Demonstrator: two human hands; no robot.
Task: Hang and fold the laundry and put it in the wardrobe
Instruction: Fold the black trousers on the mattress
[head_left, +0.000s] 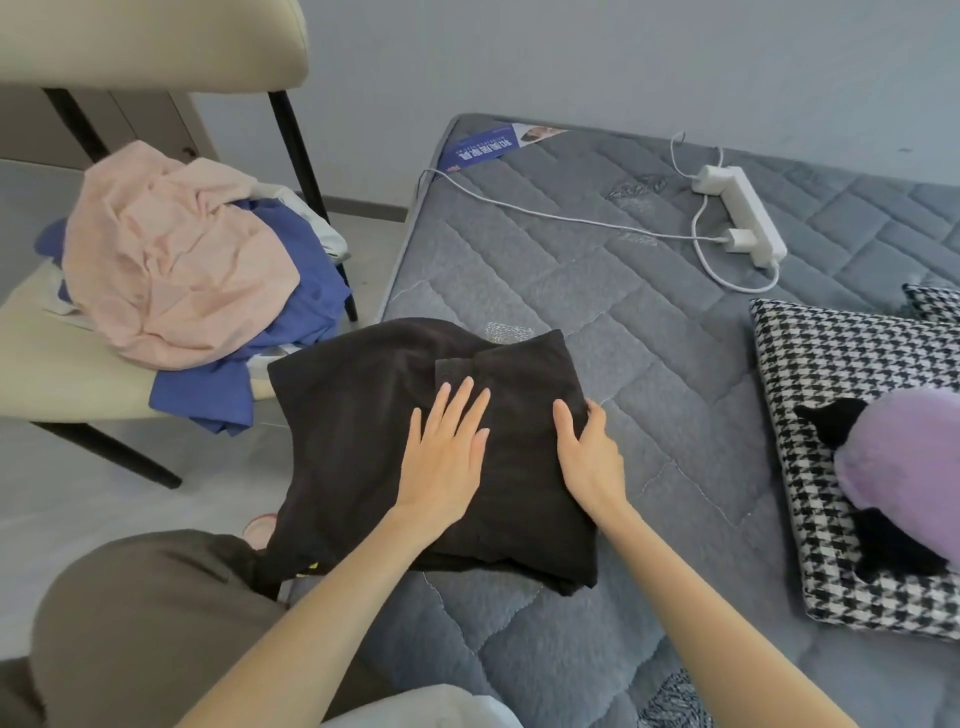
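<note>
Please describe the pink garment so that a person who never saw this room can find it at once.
Find the cream chair standing left of the grey mattress. On its seat, the pink garment lies crumpled on top of the other clothes. It is the only pale pink piece there, draped over a blue garment.
</note>
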